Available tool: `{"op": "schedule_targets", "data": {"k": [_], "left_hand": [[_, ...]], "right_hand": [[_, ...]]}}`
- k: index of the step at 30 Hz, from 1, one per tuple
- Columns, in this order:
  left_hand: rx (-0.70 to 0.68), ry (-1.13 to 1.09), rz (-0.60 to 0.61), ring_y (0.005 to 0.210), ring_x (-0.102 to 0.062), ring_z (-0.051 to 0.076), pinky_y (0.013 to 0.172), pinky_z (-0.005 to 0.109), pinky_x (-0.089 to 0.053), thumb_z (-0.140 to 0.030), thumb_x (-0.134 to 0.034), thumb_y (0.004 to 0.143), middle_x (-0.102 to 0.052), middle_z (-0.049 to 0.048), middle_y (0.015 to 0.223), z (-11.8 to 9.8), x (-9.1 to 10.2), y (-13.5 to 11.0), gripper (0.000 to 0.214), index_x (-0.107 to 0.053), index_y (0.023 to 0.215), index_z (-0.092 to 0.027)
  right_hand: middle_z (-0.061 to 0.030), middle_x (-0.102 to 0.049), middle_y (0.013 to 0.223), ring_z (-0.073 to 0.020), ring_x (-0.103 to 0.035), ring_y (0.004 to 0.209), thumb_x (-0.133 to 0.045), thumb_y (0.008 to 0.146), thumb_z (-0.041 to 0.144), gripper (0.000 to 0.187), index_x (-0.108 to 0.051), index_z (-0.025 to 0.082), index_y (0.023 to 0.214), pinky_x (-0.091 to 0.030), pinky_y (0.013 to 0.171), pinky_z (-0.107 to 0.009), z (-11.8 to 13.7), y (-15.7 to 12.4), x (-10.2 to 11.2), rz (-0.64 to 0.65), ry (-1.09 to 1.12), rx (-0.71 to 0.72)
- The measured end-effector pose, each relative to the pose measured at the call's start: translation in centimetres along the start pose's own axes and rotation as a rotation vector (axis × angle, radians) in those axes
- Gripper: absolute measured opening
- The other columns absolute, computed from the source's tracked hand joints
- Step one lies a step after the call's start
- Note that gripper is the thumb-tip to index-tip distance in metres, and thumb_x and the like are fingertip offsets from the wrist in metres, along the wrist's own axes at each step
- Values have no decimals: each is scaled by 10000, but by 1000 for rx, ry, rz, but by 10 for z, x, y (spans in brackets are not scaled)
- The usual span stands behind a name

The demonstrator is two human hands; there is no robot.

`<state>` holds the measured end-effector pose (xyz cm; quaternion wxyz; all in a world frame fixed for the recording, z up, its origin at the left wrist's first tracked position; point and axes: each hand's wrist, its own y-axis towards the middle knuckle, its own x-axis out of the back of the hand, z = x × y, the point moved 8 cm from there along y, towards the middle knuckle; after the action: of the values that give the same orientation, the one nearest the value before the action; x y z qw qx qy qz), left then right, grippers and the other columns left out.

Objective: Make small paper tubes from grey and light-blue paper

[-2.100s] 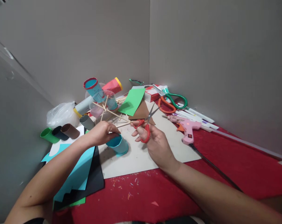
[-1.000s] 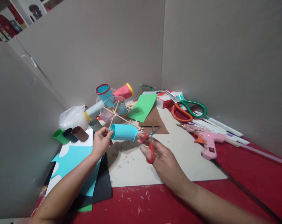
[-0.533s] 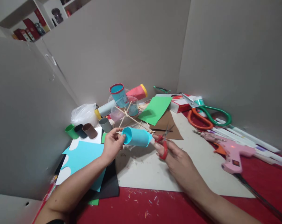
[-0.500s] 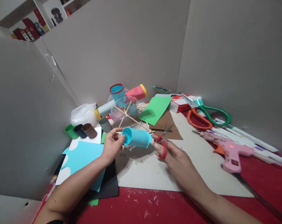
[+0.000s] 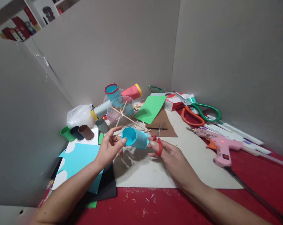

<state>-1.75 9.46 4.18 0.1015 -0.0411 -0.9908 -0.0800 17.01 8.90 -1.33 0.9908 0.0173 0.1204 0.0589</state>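
A light blue paper tube [image 5: 139, 139] lies sideways in the air between my hands, its open end toward my left hand [image 5: 110, 147]. My left thumb and fingers hold the rim of that end. At the tube's other end is my right hand [image 5: 170, 156], whose fingertips touch the blue edge. Small red-handled scissors [image 5: 159, 146] are hooked on the right-hand fingers, their blades pointing up and away. Below the tube lies a pale sheet [image 5: 143, 175] with small scraps on it.
On the left are blue paper [image 5: 82, 159] and several small coloured tubes [image 5: 86, 132]. Behind stand crossed wooden sticks [image 5: 121, 113] and green paper [image 5: 151, 109]. A pink glue gun [image 5: 225, 148], large scissors [image 5: 194, 111] and white pens [image 5: 240, 134] lie at the right.
The tube has turned so its open end faces me more. My left thumb has shifted from inside the opening to the rim. The whole view has swung slightly right.
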Motion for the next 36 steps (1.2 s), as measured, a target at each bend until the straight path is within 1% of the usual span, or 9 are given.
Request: {"op": "schedule_targets", "data": {"k": [6,11,14,18,21,23,26,31,36], "left_hand": [[-171,144,-21,574,-582,84,540,229,-520,-386,-669,865,-629,39,960,3,11,-13,528,-482,1336,-235],[-241,360,102,699,-653,143,559,224,-517,-334,-661,875,-696,69,915,5,1,-20,484,-533,1327,-218],[-264,419,140,645,-654,127,541,219,-508,-320,-664,875,-713,66,906,4,-4,-23,483,-534,1330,-226],[-385,415,21,600,-610,100,594,252,-535,-289,-708,842,-701,69,1025,-1,2,-30,765,-298,1488,-288],[-422,280,-98,680,-626,120,638,271,-548,-284,-694,853,-686,63,1061,-4,15,-31,730,-303,1469,-308],[-332,119,-176,666,-623,112,638,266,-547,-317,-654,886,-687,48,1029,1,26,-24,590,-385,1411,-290],[9,-192,-198,661,-626,112,632,250,-539,-404,-684,852,-693,28,969,25,31,-10,476,-525,1271,-242],[448,-429,35,796,-687,258,723,366,-544,-509,-686,810,-724,152,930,53,-2,-11,496,-667,1063,-82],[697,-864,319,996,-682,304,916,410,-489,-547,-572,888,-723,181,1063,53,-38,-31,514,-667,1076,-78]], "right_hand": [[-96,-723,925,-245,-668,850,-701,701,699,553,-753,184,894,-568,714,-354,-6,1,1,-8,68,-64],[-85,-723,913,-248,-667,885,-722,732,623,477,-752,187,921,-569,752,-362,-6,-1,-3,23,89,-64],[-83,-717,934,-248,-657,911,-733,742,592,451,-755,192,950,-569,755,-358,-6,-2,-5,45,101,-61],[-86,-696,938,-246,-634,929,-755,715,604,479,-767,199,971,-569,725,-344,-4,-1,0,-21,178,-47],[-95,-691,966,-248,-616,960,-778,689,603,486,-771,200,962,-561,707,-324,-2,0,3,-60,243,-58],[-105,-691,1011,-257,-610,987,-775,693,606,478,-768,199,944,-554,707,-321,-1,0,3,-47,264,-57],[-102,-687,1038,-247,-618,956,-731,757,596,453,-751,207,988,-541,736,-338,0,-1,-1,29,261,-36],[-74,-675,991,-198,-618,803,-642,847,581,475,-693,212,1141,-519,790,-367,0,-9,-16,233,146,-46],[-57,-658,849,-195,-597,758,-682,765,636,493,-722,189,971,-526,780,-345,13,-17,-30,357,1,-61]]}}
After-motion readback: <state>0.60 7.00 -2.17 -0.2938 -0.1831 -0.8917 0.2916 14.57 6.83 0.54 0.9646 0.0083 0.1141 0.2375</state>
